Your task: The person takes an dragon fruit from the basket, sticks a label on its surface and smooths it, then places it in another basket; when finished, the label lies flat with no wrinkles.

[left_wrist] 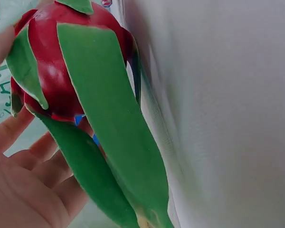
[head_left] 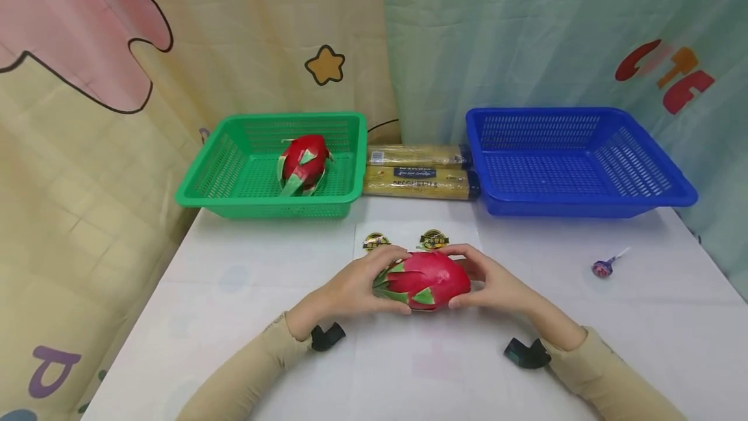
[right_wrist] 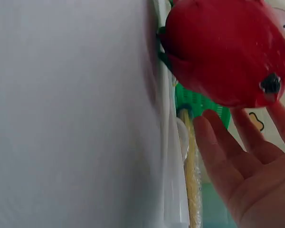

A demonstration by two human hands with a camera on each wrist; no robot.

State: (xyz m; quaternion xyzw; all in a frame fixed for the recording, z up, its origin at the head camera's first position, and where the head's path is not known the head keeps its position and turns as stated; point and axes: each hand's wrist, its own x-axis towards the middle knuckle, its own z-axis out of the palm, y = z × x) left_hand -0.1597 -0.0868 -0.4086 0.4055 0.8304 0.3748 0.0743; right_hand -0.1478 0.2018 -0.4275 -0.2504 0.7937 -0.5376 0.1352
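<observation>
A red dragon fruit (head_left: 438,280) with green-tipped scales lies on its side at the middle of the white table, between both hands. My left hand (head_left: 365,282) holds its leafy end, thumb at the near side and fingers over the far side. Round the smooth end curves my right hand (head_left: 493,282), its fingertips at the skin. In the left wrist view, long green leaves (left_wrist: 107,104) point back past the palm. The right wrist view shows a dark spot on the fruit's (right_wrist: 228,52) tip, close to the fingers.
A green basket (head_left: 269,201) at the back left contains another dragon fruit (head_left: 305,160). Two spaghetti packs (head_left: 417,182) lie between it and a blue basket (head_left: 584,201). A lollipop (head_left: 603,268) lies on the right. Behind the hands is a white sheet with round stickers (head_left: 434,239).
</observation>
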